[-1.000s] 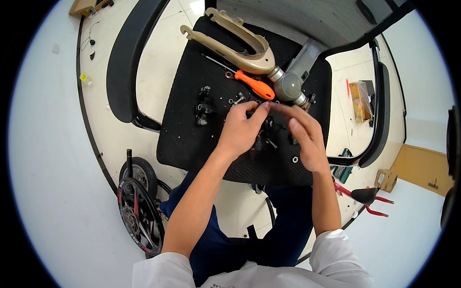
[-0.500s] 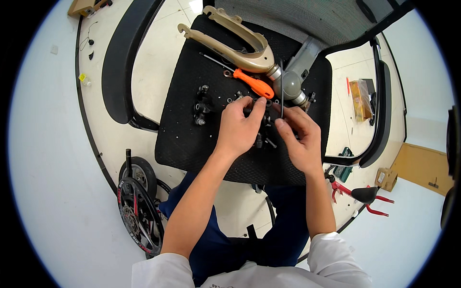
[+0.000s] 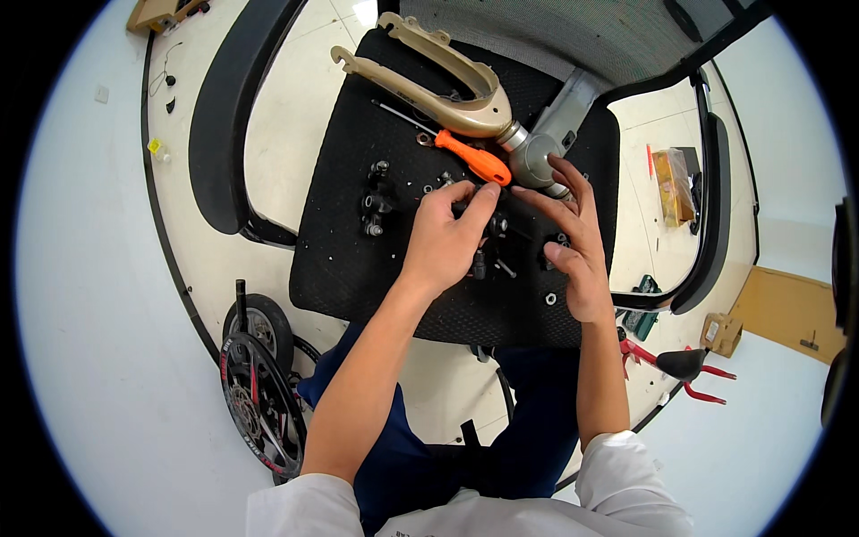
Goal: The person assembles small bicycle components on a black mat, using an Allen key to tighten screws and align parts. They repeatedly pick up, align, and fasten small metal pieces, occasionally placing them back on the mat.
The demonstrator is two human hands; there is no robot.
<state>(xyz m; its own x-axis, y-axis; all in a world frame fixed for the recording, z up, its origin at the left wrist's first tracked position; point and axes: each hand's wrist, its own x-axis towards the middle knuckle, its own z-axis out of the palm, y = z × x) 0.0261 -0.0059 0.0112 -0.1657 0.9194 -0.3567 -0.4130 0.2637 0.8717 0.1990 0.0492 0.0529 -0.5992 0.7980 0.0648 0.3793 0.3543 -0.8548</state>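
Note:
My left hand [image 3: 446,234] is closed, thumb and index finger pinched around a small black part [image 3: 497,224] that its fingers largely cover. Beside it, my right hand [image 3: 577,246] is raised over the chair seat with fingers spread and nothing visible in them. Just beyond the left fingertips lies an orange-handled screwdriver [image 3: 474,159]. Behind that rests a beige bicycle fork [image 3: 465,112] whose silver-grey joint [image 3: 534,161] reaches toward my right fingers. Near my hands are a small bolt [image 3: 506,268], a nut [image 3: 550,299] and a black bolted fitting [image 3: 378,201].
The black chair seat [image 3: 335,259] serves as the work surface, between two armrests [image 3: 219,116]. Spoked wheels [image 3: 255,403] stand on the floor at left. A red frame with a black saddle [image 3: 680,363], a cardboard box [image 3: 720,333] and a yellow package [image 3: 669,186] are at right.
My right hand has opened and moved right, away from the left hand. The thin metal rod that stood at its fingers is out of sight. My left hand has barely moved.

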